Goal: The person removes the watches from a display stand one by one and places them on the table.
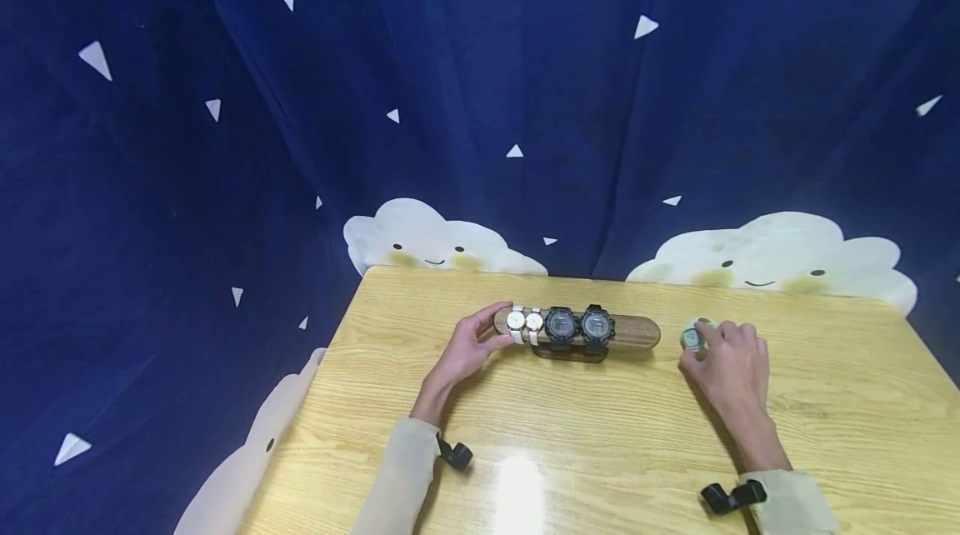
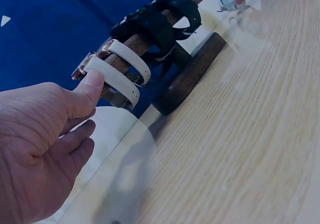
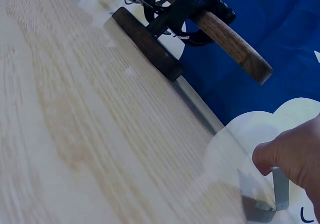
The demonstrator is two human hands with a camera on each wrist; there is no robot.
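Note:
A wooden watch stand [image 1: 633,332] stands at the table's back middle, its bar raised on a dark base [image 2: 187,78]. Two white-strapped watches sit side by side on its left part, then two black watches [image 1: 561,324]. My left hand [image 1: 465,349] is at the bar's left end and pinches the outermost white watch [image 1: 516,319], thumb on its strap; the index finger is partly hidden behind. Off the bar's right end, my right hand [image 1: 731,364] pinches a pale green watch [image 1: 692,339] between thumb and fingers, at the tabletop. Its strap [image 3: 281,189] hangs below the thumb.
The light wooden table [image 1: 600,435] reaches back to a dark blue curtain [image 1: 465,102] with white triangles and clouds. Black wrist cameras sit at both cuffs. The stand's bare right end [image 3: 257,68] points toward my right hand, with a gap between them.

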